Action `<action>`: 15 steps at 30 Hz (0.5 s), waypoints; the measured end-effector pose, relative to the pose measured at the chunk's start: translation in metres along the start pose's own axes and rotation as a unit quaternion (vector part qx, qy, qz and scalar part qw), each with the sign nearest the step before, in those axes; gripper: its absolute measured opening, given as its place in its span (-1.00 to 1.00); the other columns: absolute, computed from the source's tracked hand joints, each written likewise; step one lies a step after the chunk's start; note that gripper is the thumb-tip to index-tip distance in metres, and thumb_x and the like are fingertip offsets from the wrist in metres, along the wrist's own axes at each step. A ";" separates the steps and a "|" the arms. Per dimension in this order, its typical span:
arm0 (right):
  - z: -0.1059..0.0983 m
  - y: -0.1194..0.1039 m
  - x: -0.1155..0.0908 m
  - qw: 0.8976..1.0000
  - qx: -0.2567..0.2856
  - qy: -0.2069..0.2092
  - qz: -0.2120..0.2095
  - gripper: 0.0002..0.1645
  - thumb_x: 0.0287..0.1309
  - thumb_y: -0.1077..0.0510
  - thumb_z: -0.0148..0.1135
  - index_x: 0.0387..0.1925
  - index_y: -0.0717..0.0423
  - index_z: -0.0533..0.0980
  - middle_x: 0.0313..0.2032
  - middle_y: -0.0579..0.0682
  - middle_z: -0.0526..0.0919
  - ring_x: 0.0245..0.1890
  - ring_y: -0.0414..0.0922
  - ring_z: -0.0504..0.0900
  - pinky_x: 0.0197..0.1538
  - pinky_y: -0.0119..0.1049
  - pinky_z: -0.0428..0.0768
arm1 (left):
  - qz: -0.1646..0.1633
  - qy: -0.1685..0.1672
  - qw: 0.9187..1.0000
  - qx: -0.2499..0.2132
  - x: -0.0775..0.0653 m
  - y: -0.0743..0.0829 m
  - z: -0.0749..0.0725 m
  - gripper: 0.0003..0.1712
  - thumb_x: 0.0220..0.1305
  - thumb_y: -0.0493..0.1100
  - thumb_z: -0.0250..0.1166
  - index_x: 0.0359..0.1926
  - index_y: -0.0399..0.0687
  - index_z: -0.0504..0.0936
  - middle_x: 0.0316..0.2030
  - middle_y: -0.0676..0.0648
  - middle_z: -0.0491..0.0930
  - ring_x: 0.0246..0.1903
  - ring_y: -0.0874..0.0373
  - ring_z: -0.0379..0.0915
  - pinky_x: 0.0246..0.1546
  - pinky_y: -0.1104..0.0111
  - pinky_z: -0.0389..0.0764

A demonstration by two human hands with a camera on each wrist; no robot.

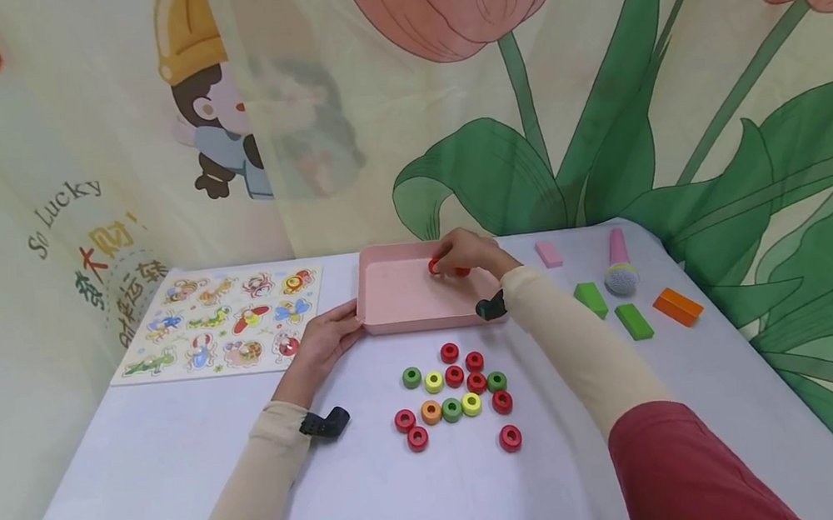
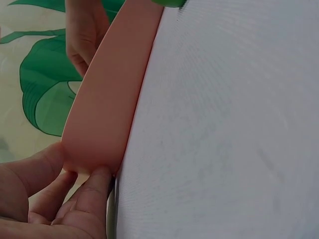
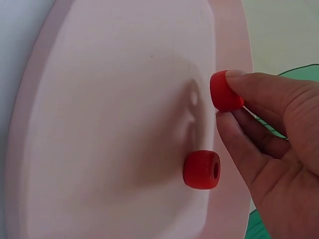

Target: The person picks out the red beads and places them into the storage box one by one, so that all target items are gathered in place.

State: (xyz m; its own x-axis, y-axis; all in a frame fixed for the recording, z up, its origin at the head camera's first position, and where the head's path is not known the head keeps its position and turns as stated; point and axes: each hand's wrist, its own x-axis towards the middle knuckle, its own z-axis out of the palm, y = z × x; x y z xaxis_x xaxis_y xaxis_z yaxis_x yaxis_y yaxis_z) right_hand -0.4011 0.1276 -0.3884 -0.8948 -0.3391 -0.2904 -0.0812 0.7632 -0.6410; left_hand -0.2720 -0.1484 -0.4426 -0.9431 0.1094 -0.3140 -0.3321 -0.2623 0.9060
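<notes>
My right hand [image 1: 472, 252] reaches over a shallow pink tray [image 1: 396, 300] and pinches a red bead [image 3: 223, 92] between thumb and fingertips, near the tray's far side. Below it in the right wrist view, a second red bead [image 3: 198, 170] lies on its side in the tray, its hole showing. At the tray's near left corner is my left hand [image 1: 325, 340]. In the left wrist view its thumb is at the rim and its fingertips hold the tray wall [image 2: 102, 104] lower down.
In front of the tray lie several loose beads: red, green [image 1: 412, 377], yellow [image 1: 434, 381] and orange [image 1: 431, 413]. A sheet of insect pictures [image 1: 229, 316] is on the left. Toy microphone [image 1: 619, 266], green blocks [image 1: 633, 321], orange block [image 1: 678, 307] and pink block [image 1: 548, 254] lie right.
</notes>
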 end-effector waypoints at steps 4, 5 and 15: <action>0.003 -0.001 0.001 1.000 -0.007 -0.008 -0.011 -0.75 0.19 0.07 0.36 -0.12 0.06 0.67 -0.32 0.08 0.62 -0.32 0.03 0.54 -0.25 -0.20 0.57 | 0.008 -0.007 1.000 -0.003 -0.001 -0.001 0.000 -0.41 0.40 -0.45 0.10 0.42 -0.25 0.28 0.38 -0.25 0.27 0.32 -0.06 0.26 0.22 0.28 0.43; 0.004 -0.002 0.001 1.000 -0.012 -0.012 -0.013 -0.77 0.20 0.08 0.35 -0.13 0.06 0.67 -0.33 0.08 0.61 -0.34 0.02 0.53 -0.27 -0.22 0.56 | 0.010 -0.011 1.000 -0.003 -0.001 -0.001 0.000 -0.41 0.40 -0.45 0.09 0.42 -0.27 0.27 0.39 -0.27 0.25 0.33 -0.06 0.25 0.23 0.28 0.42; 0.010 0.002 0.002 0.998 -0.027 -0.025 -0.042 -0.79 0.21 0.17 0.34 -0.13 0.15 0.64 -0.34 0.05 0.60 -0.31 0.00 0.53 -0.17 -0.21 0.60 | 0.019 -0.016 1.000 0.004 -0.002 -0.003 0.000 -0.42 0.41 -0.43 0.10 0.42 -0.26 0.28 0.39 -0.24 0.26 0.33 -0.05 0.24 0.24 0.27 0.41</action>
State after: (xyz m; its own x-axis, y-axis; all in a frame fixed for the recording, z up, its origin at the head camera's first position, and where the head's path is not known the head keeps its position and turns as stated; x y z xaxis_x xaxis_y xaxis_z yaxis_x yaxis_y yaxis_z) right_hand -0.3988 0.1227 -0.3971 -0.8615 -0.4281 -0.2730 -0.1789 0.7591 -0.6259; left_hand -0.2690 -0.1474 -0.4447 -0.9540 0.1306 -0.2699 -0.2956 -0.2595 0.9194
